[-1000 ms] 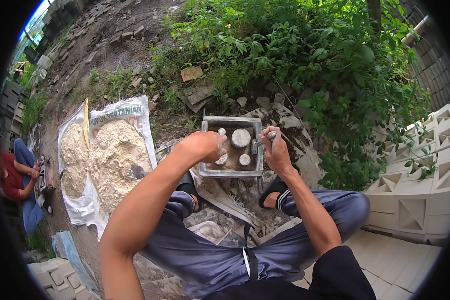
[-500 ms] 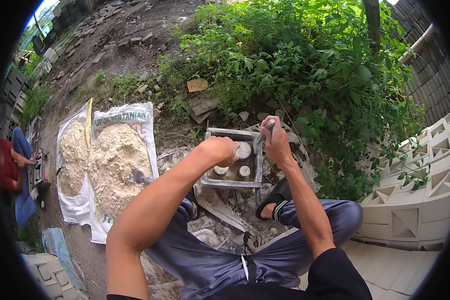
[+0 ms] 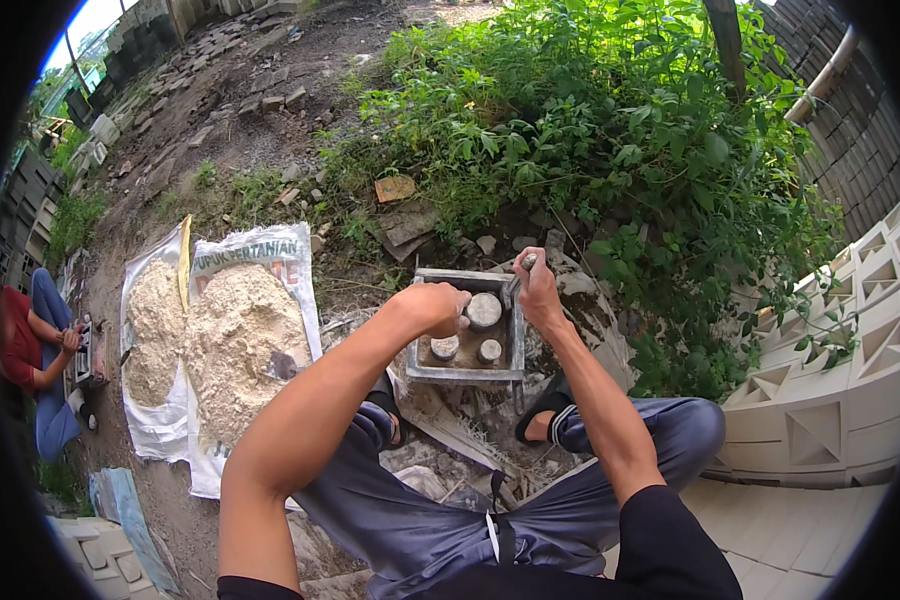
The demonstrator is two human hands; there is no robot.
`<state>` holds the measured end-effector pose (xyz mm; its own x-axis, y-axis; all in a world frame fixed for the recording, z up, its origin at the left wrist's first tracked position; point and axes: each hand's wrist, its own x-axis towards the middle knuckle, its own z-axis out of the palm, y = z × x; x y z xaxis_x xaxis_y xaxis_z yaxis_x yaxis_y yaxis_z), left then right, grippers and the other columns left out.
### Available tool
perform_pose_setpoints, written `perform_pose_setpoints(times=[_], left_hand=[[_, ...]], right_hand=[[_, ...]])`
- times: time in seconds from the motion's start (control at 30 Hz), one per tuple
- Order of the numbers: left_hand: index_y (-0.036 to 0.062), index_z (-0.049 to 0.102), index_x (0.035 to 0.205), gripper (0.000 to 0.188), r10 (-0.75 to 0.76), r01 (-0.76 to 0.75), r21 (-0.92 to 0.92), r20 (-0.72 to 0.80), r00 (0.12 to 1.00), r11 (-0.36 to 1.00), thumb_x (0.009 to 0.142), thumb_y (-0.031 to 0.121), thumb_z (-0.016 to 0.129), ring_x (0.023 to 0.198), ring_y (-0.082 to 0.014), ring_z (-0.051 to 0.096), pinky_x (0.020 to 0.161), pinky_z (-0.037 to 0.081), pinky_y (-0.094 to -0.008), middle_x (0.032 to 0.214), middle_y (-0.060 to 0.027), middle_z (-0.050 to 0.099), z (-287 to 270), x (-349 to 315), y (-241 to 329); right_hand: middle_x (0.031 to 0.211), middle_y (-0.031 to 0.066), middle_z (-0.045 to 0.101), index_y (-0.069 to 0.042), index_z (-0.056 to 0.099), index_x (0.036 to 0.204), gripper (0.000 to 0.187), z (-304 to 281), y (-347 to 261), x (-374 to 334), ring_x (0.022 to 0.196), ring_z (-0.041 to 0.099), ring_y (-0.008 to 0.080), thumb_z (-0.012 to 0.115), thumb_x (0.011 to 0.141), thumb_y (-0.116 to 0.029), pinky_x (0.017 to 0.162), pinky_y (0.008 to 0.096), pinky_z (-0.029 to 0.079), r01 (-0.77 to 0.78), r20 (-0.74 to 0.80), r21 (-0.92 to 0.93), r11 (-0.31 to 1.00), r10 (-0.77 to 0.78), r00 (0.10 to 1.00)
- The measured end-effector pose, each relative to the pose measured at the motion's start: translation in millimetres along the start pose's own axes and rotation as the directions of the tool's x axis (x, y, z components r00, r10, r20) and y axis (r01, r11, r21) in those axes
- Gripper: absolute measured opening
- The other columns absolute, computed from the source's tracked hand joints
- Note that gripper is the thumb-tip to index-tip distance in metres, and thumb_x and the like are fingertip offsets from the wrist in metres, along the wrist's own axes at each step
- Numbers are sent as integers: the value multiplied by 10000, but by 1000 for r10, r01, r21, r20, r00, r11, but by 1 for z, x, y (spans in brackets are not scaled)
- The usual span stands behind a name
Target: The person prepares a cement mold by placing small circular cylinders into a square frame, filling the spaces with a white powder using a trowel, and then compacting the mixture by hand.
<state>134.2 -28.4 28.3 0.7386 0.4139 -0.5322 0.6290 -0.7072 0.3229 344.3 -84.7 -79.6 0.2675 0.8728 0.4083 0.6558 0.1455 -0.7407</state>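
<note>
Over the square frame [image 3: 465,376] ahead of the feet [image 3: 538,427], holds the left hand [image 3: 433,309] half-curled, with any grasp unclear, and clenches the right hand [image 3: 541,293] around a tool handle [image 3: 528,262], leaving visible grey walls [image 3: 518,345] and three whitish cylinders [image 3: 484,312] but hiding a fourth seen one second ago.

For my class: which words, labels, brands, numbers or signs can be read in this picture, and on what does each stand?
White sack, upper edge: a dark green printed line, legible, but not copied here.
Same sack, below: larger orange-red letters, partly covered by pale powder.
Same sack, near the bottom: dark marks too small to read.
I see none on the grey frame.
</note>
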Motion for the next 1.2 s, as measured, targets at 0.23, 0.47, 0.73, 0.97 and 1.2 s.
perform_pose_setpoints(times=[0.23, 0.47, 0.73, 0.97, 1.2], left_hand=[[46, 494, 1261, 437, 49, -49, 1, 0, 999, 999, 919, 318, 509, 1074, -364, 567, 910, 462, -451, 1148, -192, 598, 2, -15, -2], [45, 487, 1260, 417, 87, -87, -18, -13, 996, 996, 925, 293, 503, 1077, -365, 561, 915, 458, -450, 1166, -205, 582, 7, -14, -5], [43, 493, 1236, 396, 56, -56, -16, -15, 998, 998, 926, 288, 504, 1067, -366, 564, 903, 463, -454, 1136, -199, 588, -3, -13, 6], [50, 488, 1241, 396, 99, -98, 11, -21, 995, 995, 933, 299, 498, 1058, -365, 567, 898, 465, -454, 1123, -198, 590, -7, -8, 11], [37, 471, 1255, 429, 67, -67, -41, -16, 998, 997, 927, 312, 501, 1088, -370, 543, 932, 446, -452, 1133, -187, 581, 7, -14, 0]], right_hand=[[829, 124, 539, -50, 351, 1075, 152, -16, -29, -14, 727, 552, 279, 453, 962, -60, 701, 364, 455, -5, -132, 133, 991, 23, 991], [763, 142, 530, -29, 393, 1013, 111, -27, -43, 14, 708, 551, 307, 476, 942, -49, 667, 388, 439, -65, 84, 112, 992, 56, 995], [775, 128, 526, -27, 369, 1039, 128, -20, -13, -8, 690, 541, 277, 458, 954, -62, 671, 366, 441, -182, 86, 20, 983, 180, 980], [768, 120, 520, -30, 376, 1050, 139, -16, -3, -32, 682, 521, 269, 463, 941, -25, 680, 347, 444, -45, 21, 129, 991, 43, 999], [787, 94, 519, -44, 398, 1036, 143, -38, -68, -6, 713, 510, 209, 483, 929, -2, 694, 302, 435, -164, 141, 114, 980, 147, 979]])
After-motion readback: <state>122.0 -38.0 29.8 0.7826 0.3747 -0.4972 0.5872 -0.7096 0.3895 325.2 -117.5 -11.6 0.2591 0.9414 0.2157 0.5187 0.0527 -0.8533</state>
